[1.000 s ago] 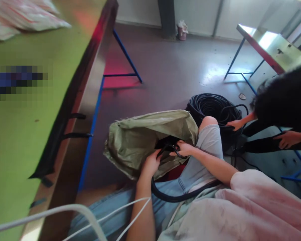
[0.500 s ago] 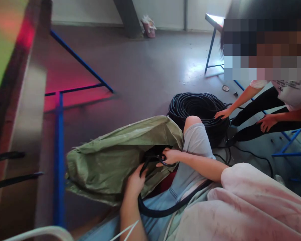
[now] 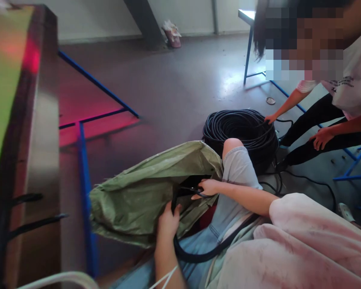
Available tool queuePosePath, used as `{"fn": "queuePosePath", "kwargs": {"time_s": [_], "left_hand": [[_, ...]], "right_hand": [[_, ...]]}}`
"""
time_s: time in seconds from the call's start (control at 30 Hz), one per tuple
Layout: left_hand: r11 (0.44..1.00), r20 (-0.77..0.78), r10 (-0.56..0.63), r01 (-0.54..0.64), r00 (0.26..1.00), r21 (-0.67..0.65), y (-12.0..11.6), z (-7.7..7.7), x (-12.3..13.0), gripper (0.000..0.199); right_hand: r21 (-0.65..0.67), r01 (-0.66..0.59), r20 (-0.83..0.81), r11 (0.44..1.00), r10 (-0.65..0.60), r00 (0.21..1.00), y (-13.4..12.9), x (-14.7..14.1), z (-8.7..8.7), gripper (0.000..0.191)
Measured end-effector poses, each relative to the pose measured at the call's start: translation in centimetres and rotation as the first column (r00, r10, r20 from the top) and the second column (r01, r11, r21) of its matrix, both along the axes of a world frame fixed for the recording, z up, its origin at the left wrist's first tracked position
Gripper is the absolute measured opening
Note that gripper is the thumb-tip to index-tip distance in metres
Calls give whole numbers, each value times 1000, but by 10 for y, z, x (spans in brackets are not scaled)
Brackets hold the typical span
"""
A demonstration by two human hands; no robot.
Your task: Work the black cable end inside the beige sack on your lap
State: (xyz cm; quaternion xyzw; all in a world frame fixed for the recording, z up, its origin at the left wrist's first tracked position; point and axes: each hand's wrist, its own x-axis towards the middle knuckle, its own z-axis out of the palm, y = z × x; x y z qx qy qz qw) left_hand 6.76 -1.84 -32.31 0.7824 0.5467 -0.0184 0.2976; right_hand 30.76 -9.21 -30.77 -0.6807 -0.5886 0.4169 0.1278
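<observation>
A green woven sack (image 3: 132, 200) lies open over my lap, its dark mouth facing my hands. My left hand (image 3: 169, 220) grips a thick black cable (image 3: 204, 255) at the mouth of the sack; the cable loops down across my thigh. Black-handled scissors (image 3: 200, 192) are in my right hand (image 3: 209, 188), with the blades pointing left toward the cable. Whether the blades touch the cable cannot be told.
A big coil of black cable (image 3: 237, 128) stands beyond my knee, touched by another person's hand (image 3: 270, 118). Blue metal legs (image 3: 86, 192) and a table edge (image 3: 43, 160) are at left. A pink bin (image 3: 172, 36) stands by the wall.
The view has shifted slightly. The other person's hand has moved to the right along the coil's top. My hands remain at the mouth of the sack, the scissors now pointing more plainly at the cable.
</observation>
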Motion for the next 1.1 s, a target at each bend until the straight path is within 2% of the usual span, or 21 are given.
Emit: {"fn": "queuePosePath", "kwargs": {"time_s": [0.17,0.33,0.5,0.67,0.87,1.1], "left_hand": [[1000,92,9,-9,996,-9,-3,-8,-4,31],[981,158,100,-70,982,-183,-16,0,4,39],[991,137,120,-111,983,-72,-17,7,14,35],[995,151,-24,37,988,-89,-19,10,21,31],[999,113,41,-38,993,-27,-19,13,24,37],[997,196,-8,23,981,-73,-18,11,25,38]], "right_hand": [[-46,-41,-35,998,39,999,-3,0,1,57],[-100,-14,-41,995,10,999,-8,1,5,61],[-38,-36,-41,999,35,999,-9,5,1,62],[-44,-48,-60,998,46,997,-8,6,0,64],[14,-36,-5,999,36,999,-9,9,-7,60],[23,-47,39,999,46,998,-9,9,-7,59]]}}
